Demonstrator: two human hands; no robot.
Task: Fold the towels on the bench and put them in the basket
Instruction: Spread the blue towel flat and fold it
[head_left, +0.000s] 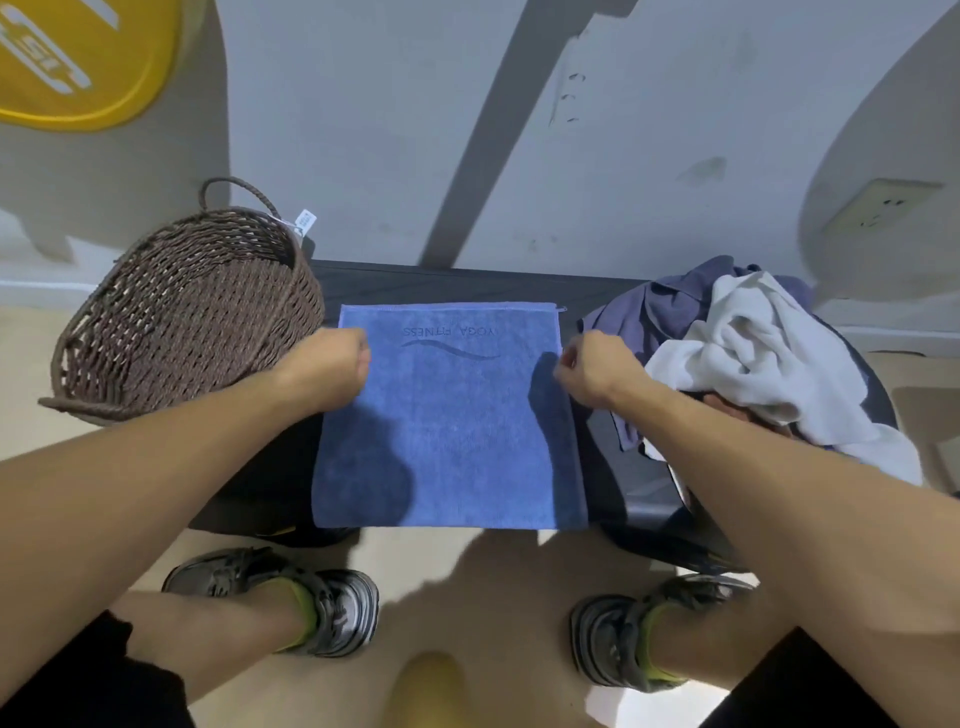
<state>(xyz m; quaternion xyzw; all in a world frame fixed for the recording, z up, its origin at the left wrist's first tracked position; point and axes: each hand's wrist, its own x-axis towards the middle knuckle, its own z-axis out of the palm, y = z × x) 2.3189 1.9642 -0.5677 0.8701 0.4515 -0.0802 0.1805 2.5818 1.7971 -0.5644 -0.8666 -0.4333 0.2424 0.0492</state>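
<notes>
both arms reach fwd over the dark bench (415, 283). left hand (332, 366) & right hand (587, 371) curl, each pinching a side edge of the blue terry towel (452, 431) lying flat btwn them. woven brown basket (192, 306) just left of left hand; crumpled white/grey towel pile (753, 343) right of right hand. fingertips hidden.

My blue towel (452, 415) is lying flat mid-frame on the bench (415, 283) — brown woven basket (182, 312) sitting left, crumpled towels (753, 353) piling right.
</notes>
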